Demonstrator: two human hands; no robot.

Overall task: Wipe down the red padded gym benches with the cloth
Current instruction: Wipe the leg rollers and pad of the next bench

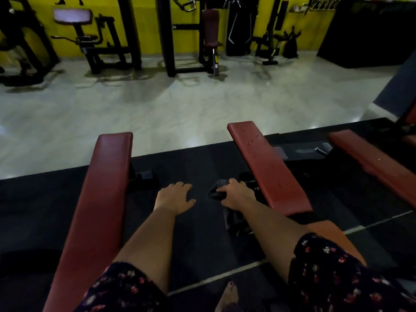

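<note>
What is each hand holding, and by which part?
The right hand grips the dark cloth by its bunched upper part, fingers curled round it; the rest hangs down. The left hand holds nothing.

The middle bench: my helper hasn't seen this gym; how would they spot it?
On the black mat bordering the pale floor, red benches lie side by side. The middle bench sits just right of the right hand gripping the dark cloth. Unlike the unmarked left bench and the sparsely marked right bench, its far half is dotted with pale specks.
</note>
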